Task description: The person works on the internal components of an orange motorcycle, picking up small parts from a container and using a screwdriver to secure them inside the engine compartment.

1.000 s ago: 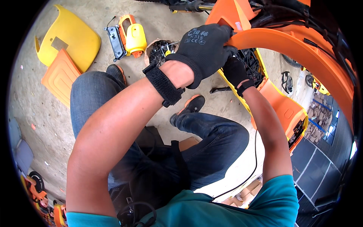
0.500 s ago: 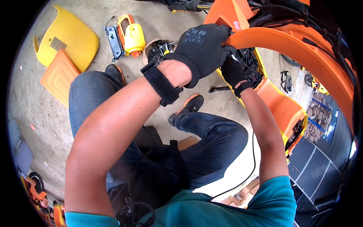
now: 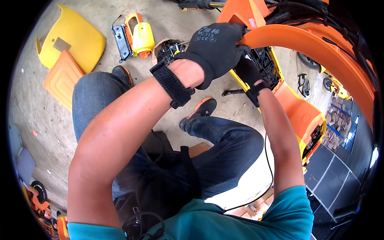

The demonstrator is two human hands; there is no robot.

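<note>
My left hand (image 3: 218,50), in a black knit glove, is closed round the near end of a long curved orange mudguard (image 3: 308,39). The thumb shows on the underside of that end, while the other fingers curl mostly out of sight. Just below and behind it sits my right hand (image 3: 249,72), also black-gloved. Its fingers are hidden by the left hand and the mudguard, so what they touch does not show. An orange angular panel (image 3: 244,12) rises just beyond the left hand. Behind the right hand lies an open yellow-edged body with a tangle of black wires (image 3: 268,66).
An orange and yellow body section (image 3: 302,106) stands right of my right forearm. On the concrete floor lie a yellow shell (image 3: 82,38), a ribbed orange panel (image 3: 62,82), a yellow-orange housing (image 3: 142,38) and a container of small dark parts (image 3: 166,52). A dark stand (image 3: 232,92) juts below my hands.
My right hand has turned at the wrist and shifted slightly further in behind the left hand. The left hand keeps its hold on the mudguard, nearly still.
</note>
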